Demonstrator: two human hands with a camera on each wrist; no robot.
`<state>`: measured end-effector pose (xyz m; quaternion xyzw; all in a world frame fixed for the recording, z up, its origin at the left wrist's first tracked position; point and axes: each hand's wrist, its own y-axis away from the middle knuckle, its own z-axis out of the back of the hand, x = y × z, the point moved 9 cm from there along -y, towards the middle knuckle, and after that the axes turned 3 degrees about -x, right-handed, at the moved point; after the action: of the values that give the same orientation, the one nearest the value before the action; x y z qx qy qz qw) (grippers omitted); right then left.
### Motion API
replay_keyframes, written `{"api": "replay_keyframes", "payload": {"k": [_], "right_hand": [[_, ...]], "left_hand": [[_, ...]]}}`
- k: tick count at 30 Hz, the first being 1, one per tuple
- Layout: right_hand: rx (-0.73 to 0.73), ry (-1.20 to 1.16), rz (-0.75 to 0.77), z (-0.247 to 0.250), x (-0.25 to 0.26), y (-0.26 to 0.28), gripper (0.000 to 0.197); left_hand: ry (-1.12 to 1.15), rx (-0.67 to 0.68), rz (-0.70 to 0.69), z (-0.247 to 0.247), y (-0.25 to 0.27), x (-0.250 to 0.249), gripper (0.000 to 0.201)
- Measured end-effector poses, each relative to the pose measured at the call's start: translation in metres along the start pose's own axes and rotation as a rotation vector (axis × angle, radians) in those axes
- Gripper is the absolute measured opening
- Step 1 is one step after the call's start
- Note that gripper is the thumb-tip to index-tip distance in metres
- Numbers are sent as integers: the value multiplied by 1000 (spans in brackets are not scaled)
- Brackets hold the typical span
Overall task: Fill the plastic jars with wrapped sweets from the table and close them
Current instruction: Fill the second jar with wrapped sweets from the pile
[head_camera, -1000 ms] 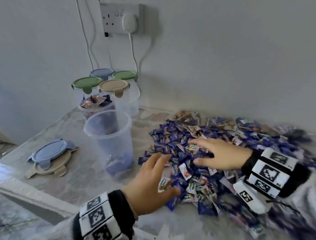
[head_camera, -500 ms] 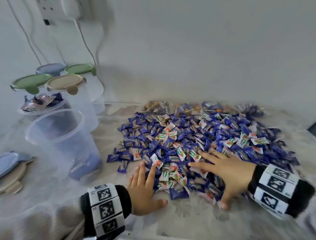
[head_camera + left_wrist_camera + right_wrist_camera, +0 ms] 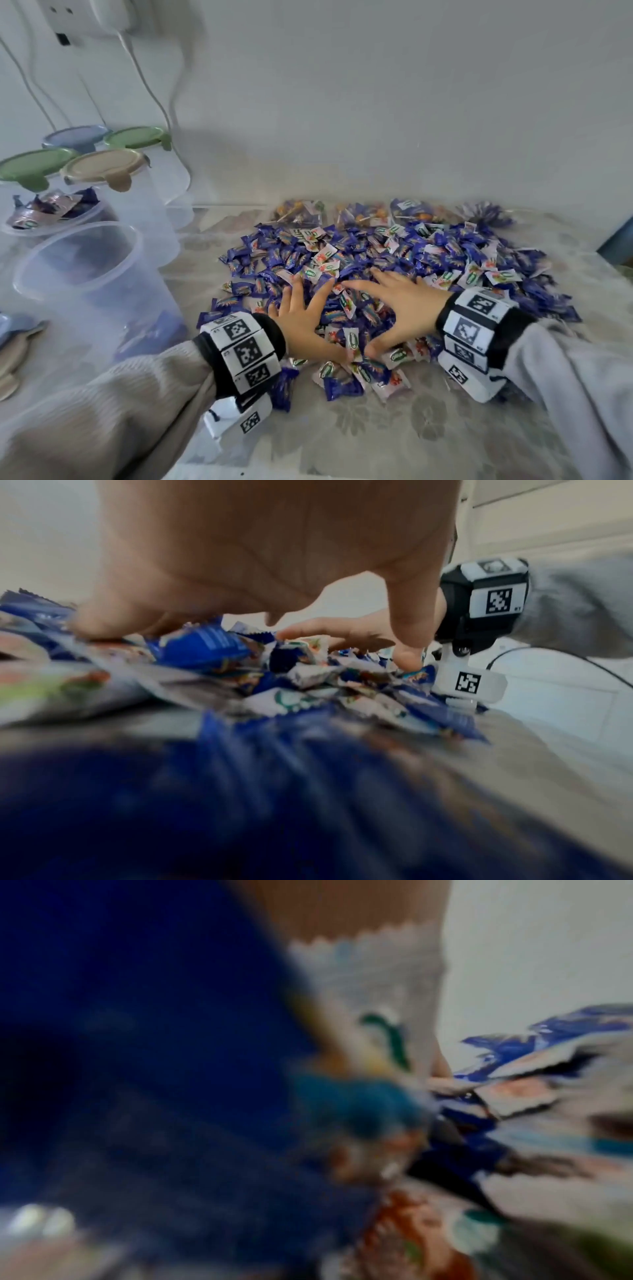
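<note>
A wide heap of blue and white wrapped sweets (image 3: pixel 394 260) covers the table's middle. My left hand (image 3: pixel 308 315) lies flat on its near edge, fingers spread and straight. My right hand (image 3: pixel 397 308) lies flat beside it, thumbs nearly meeting over a small mound of sweets (image 3: pixel 352 329). An uncapped clear jar (image 3: pixel 99 291) with a few sweets at its bottom stands to the left. Behind it another uncapped jar (image 3: pixel 51 219) is heaped with sweets. The left wrist view shows my fingers (image 3: pixel 404 653) pressing on sweets (image 3: pixel 205 647). The right wrist view is blurred wrappers (image 3: pixel 377 993).
Several lidded jars stand at the back left: green lid (image 3: pixel 30 168), beige lid (image 3: pixel 106 168), blue lid (image 3: pixel 75 137), second green lid (image 3: pixel 140 137). Loose lids (image 3: pixel 13 339) lie at the left edge. Cables (image 3: pixel 150 85) hang from a wall socket. Lollipop bags (image 3: pixel 298 212) lie behind the heap.
Both hands have flattened onto the sweets and drawn closer together, thumbs now nearly touching. The head view swung right, so the jars shifted to the left edge.
</note>
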<state>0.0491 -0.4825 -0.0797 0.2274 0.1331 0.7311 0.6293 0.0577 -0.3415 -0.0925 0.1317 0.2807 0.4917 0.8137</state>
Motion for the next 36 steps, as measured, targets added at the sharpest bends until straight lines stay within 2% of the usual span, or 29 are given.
{"api": "replay_keyframes", "payload": {"k": [3, 7, 15, 19, 23, 27, 30, 33, 36], "right_hand": [[11, 62, -5, -8, 7, -3, 115], [-25, 112, -17, -8, 10, -3, 116], [-10, 51, -4, -9, 13, -7, 86], [-39, 7, 11, 0, 14, -9, 59], [-139, -48, 21, 12, 11, -12, 38], [-290, -187, 41, 28, 8, -9, 25], [-444, -362, 71, 45, 9, -3, 17], [-542, -470, 88, 61, 13, 3, 17], [-574, -520, 89, 70, 18, 1, 21]], "left_hand": [[-121, 5, 6, -10, -4, 0, 115], [-337, -61, 24, -16, -6, 4, 114], [-330, -136, 52, -10, -3, 3, 82], [-198, -114, 39, -2, -5, 8, 63], [80, -140, -37, 15, -12, 12, 20], [206, -253, -57, 33, -7, 19, 26], [270, -350, -102, 46, 1, 22, 17], [360, -454, -133, 69, 13, 26, 15], [430, -598, -184, 103, 37, 26, 13]]}}
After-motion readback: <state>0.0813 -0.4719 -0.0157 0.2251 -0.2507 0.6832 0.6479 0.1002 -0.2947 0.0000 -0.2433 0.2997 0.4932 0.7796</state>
